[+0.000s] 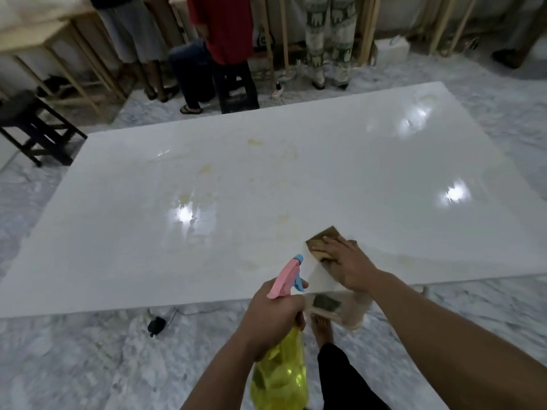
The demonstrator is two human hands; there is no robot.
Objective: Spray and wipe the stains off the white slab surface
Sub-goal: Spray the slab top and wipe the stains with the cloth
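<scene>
Yellow translucent spray bottle [281, 377] cut off at the bottom edge, neck hidden inside the left hand [273, 313], grip curled tight around it below the pink-and-blue trigger head [288, 276]. Brown cloth [324, 241] mostly covered by the right hand [344, 261], fingers straight and pressing flat, only the far corner and left edge showing. Lying on the white slab surface [384, 179] near its front edge, just right of the nozzle. Faint yellowish stains [205, 168] hard to trace among the glare spots. Bystanders at the back cropped above the waist.
</scene>
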